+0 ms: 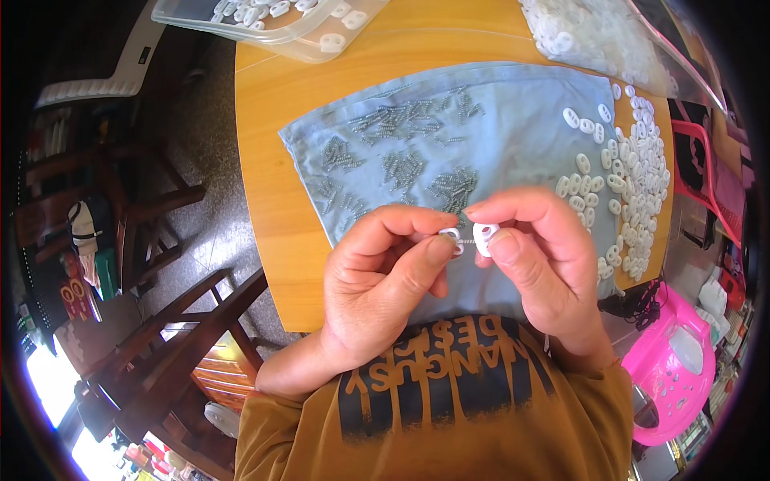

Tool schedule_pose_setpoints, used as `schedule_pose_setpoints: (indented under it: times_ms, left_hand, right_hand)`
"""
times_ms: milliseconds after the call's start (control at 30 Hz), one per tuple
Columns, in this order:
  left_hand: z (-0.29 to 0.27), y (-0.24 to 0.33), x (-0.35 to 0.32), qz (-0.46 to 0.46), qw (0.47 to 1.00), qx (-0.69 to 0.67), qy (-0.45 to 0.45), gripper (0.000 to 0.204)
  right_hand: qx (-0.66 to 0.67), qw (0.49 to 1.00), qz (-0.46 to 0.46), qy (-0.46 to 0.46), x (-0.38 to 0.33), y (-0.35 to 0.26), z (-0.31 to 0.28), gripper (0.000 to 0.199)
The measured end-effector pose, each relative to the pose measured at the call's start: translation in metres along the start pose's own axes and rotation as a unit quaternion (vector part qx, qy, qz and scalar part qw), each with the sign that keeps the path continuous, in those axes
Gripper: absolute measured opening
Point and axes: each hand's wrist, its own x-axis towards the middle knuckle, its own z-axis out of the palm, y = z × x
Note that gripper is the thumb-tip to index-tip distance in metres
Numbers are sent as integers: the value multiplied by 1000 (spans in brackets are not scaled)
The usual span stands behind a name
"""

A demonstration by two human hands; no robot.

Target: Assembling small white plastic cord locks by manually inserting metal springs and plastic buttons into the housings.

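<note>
Centre of frame bright: your left hand [383,276], right hand [549,268] and blue cloth [521,120] well lit, soft shading in your palms. Harshest light lower left: white patch [50,381] blown out. Floor [210,120] at left carries pale sheen; dark wooden chairs [212,329] sink into gloom. Glare streaks clear bag [642,40], upper right. Fisheye bows your table [281,216] edges; clutter near rim stretches, softens. Black vignette swallows your corners. Tiny springs [403,170] slightly soft.

Likely home room: dark wooden chairs [192,353], yellowish wooden table [277,264], speckled floor [204,184], mixed household clutter [152,458]
</note>
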Motion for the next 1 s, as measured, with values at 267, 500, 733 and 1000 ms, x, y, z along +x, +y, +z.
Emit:
schedule_pose_setpoints:
  times_ms: [267, 500, 733, 1000]
  left_hand:
    - [0, -3, -1, 17, 1000, -2, -3, 17]
    - [-2, -6, -2, 30, 999, 10, -13, 17]
    - [1, -7, -2, 42, 999, 17, -8, 18]
    - [-3, -7, -5, 32, 998, 11, -48, 26]
  right_hand:
    - [-246, 951, -189, 9, 7, 5, -1, 20]
    - [-293, 930, -221, -3, 12, 4, 2, 20]
    - [-274, 943, -188, 10, 7, 9, 5, 22]
    - [-293, 938, -185, 22, 3, 11, 6, 24]
